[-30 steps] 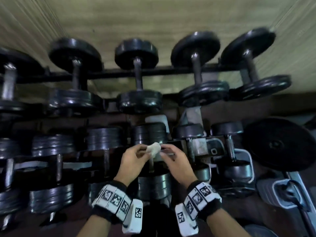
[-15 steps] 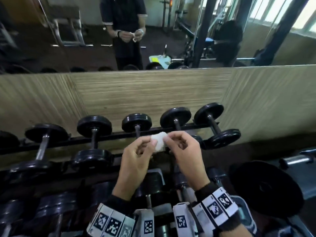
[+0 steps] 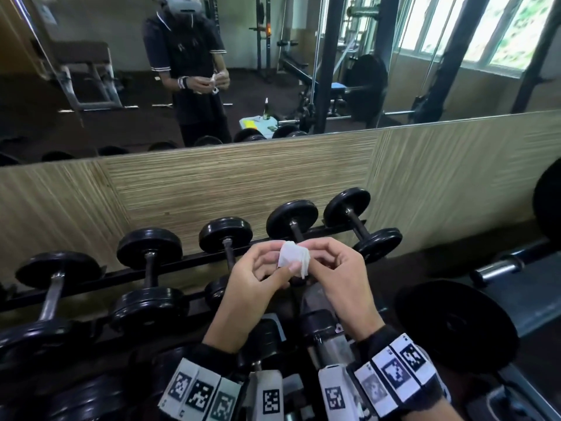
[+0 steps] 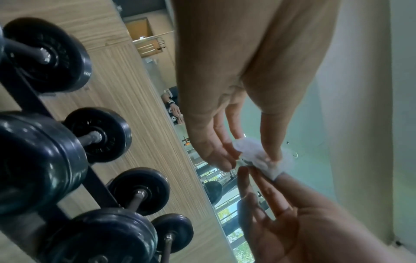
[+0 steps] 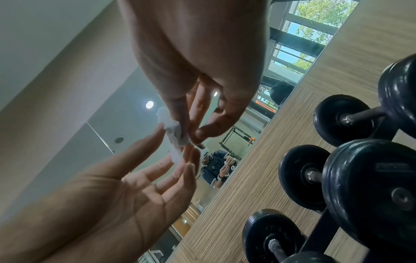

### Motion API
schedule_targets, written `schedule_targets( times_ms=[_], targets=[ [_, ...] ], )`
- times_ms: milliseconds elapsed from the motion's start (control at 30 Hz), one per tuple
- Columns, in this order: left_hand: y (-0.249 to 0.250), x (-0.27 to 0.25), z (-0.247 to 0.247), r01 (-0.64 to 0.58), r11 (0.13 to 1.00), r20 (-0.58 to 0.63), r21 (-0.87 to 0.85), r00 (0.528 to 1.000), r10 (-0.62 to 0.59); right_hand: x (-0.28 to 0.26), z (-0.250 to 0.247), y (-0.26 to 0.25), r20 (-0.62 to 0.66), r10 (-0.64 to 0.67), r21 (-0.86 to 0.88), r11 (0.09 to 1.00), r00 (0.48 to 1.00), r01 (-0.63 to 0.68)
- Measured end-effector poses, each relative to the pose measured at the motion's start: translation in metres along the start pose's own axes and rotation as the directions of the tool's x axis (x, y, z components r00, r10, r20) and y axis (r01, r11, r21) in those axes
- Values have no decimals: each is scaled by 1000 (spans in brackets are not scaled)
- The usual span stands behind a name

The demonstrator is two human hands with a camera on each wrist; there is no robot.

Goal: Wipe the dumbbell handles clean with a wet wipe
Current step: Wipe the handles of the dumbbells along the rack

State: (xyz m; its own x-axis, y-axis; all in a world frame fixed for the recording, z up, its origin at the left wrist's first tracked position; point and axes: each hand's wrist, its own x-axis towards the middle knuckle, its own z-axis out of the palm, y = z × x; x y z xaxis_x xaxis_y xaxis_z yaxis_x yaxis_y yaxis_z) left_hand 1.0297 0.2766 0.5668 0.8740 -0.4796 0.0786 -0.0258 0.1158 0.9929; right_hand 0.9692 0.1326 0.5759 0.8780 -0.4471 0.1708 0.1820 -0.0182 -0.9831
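Note:
A small folded white wet wipe (image 3: 294,259) is held in the air between both hands, above the rack. My left hand (image 3: 282,263) pinches it with thumb and forefinger, and my right hand (image 3: 312,259) pinches its right edge. The left wrist view shows the left hand (image 4: 248,161) gripping the wipe (image 4: 254,149). In the right wrist view the right hand (image 5: 189,133) nips the wipe (image 5: 171,128). Several black dumbbells (image 3: 148,268) with bare metal handles lie across the top rail (image 3: 188,262), just beyond the hands. Neither hand touches a dumbbell.
A wood-grain wall panel (image 3: 243,183) stands behind the rack, with a mirror (image 3: 273,71) above it reflecting me and gym machines. A large black weight plate (image 3: 455,323) and a chrome bar end (image 3: 501,265) lie at the right. More dumbbells (image 3: 321,326) sit below my wrists.
The head view has tilted up from the lower rack rows to the top row and mirror. Both hands kept hold of the wipe and rose with it.

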Motion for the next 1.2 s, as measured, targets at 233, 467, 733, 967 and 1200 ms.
schedule_targets(
  times_ms=[233,467,733,967,1200],
  targets=[
    [-5,16,17,58,994,47,-93,997,-53,13,-34,-3,45,-22,39,999,999,20],
    [-14,34,79,98,980,24,-173,995,-95,43,-100,1,117,-3,81,997,993,-6],
    [-27,62,168,121,972,-94,-203,985,-143,91,-183,10,186,-41,-32,998,982,47],
    [-21,62,195,54,998,-242,-11,969,-55,102,-209,17,368,131,117,976,921,-185],
    [-8,52,195,89,996,-246,24,966,-80,97,-198,17,320,64,208,969,945,-136]
  ],
)
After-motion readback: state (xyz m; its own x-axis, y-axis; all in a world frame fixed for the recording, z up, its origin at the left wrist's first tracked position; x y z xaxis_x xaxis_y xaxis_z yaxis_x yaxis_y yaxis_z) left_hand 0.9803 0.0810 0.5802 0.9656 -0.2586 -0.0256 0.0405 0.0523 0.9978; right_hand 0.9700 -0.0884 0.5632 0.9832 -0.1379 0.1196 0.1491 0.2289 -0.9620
